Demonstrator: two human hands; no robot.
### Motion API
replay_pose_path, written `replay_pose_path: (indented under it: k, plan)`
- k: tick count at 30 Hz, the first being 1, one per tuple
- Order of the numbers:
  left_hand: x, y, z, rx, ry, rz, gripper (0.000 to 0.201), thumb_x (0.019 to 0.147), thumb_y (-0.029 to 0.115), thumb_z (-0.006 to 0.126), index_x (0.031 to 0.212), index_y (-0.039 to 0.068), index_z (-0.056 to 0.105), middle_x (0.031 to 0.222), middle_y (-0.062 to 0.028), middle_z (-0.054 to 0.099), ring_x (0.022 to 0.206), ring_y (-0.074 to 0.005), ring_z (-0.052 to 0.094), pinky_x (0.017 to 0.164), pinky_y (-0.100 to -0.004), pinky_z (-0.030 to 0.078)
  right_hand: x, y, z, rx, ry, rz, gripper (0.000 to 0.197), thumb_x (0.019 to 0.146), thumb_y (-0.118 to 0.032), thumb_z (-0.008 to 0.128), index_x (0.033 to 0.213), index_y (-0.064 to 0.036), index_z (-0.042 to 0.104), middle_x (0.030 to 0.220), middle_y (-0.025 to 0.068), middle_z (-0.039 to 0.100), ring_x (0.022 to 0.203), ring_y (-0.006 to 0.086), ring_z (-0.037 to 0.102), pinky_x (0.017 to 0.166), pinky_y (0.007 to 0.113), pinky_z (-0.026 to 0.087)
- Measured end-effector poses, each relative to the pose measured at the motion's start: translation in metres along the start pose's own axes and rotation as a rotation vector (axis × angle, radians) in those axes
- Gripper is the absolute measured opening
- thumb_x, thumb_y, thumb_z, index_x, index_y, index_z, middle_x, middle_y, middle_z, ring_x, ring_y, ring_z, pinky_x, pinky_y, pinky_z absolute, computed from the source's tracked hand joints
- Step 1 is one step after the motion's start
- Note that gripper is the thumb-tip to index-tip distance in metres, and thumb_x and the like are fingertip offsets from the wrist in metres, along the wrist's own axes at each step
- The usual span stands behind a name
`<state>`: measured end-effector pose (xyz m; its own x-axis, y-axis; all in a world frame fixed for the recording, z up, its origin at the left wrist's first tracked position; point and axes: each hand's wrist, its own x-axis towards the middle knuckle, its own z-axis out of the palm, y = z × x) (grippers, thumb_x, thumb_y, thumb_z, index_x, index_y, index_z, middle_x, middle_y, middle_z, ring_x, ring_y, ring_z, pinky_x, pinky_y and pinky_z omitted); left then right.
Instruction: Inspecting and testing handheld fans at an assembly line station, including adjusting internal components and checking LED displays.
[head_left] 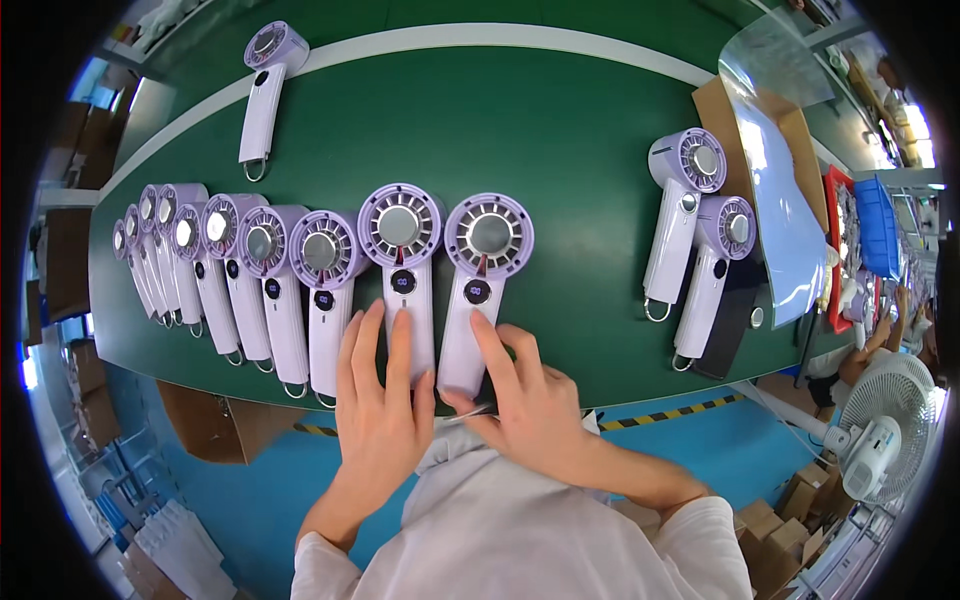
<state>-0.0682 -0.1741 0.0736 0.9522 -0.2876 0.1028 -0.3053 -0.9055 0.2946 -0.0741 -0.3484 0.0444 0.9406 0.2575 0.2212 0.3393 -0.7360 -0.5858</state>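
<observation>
Two lilac handheld fans lie side by side before me, their round displays lit: the left fan [403,262] and the right fan [480,282]. My left hand [382,410] rests over the left fan's handle with its fingers stretched out, one fingertip just below the display. The thumb lies near that handle's lower end. On the right fan's handle, my right hand [535,405] sets its index fingertip below the display, and its thumb is by the handle's base. Its other fingers are spread. Close to my left hand lies another handheld fan [325,300], its display also lit.
Several more fans [265,290] form a row leftward on the green table [560,120]. One fan [262,105] lies at the far left; two fans [668,235] lie at right beside a dark flat object [728,325]. Behind them stands a cardboard box [715,110] with clear plastic sheeting.
</observation>
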Motion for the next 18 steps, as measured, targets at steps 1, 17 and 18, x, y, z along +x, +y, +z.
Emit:
replay_pose_path:
  k: [1, 17, 18]
  plan:
    - [-0.002, -0.002, -0.004, 0.001, 0.0, 0.02, 0.059, 0.085, 0.01, 0.065, 0.139, -0.002, 0.043, 0.141, -0.0235, 0.04, 0.126, -0.0446, 0.043, 0.101, -0.0496, 0.04, 0.004, -0.002, -0.008, 0.037, -0.029, 0.02, 0.071, 0.085, -0.039, 0.069, 0.141, -0.0031, 0.044, 0.102, 0.0108, 0.052, 0.049, 0.0165, 0.054, 0.043, 0.027, 0.047]
    - [0.237, -0.198, -0.051, 0.13, 0.059, -0.203, 0.066, 0.089, 0.053, 0.057, 0.124, -0.003, 0.051, 0.116, -0.0258, 0.062, 0.105, -0.0408, 0.062, 0.087, -0.0443, 0.049, 0.235, 0.217, -0.116, -0.62, -0.14, -0.351, 0.012, 0.088, -0.013, 0.056, 0.093, -0.0034, 0.061, 0.096, 0.013, 0.055, 0.1, 0.0317, 0.053, 0.093, 0.044, 0.04]
    - [0.247, -0.206, -0.045, 0.088, -0.047, -0.267, 0.073, 0.087, 0.058, 0.058, 0.123, -0.006, 0.05, 0.115, -0.0283, 0.062, 0.105, -0.0406, 0.063, 0.088, -0.0438, 0.05, 0.232, 0.229, -0.121, -0.635, -0.139, -0.357, 0.011, 0.09, -0.013, 0.055, 0.094, -0.0035, 0.06, 0.098, 0.0123, 0.054, 0.103, 0.0313, 0.051, 0.095, 0.043, 0.038]
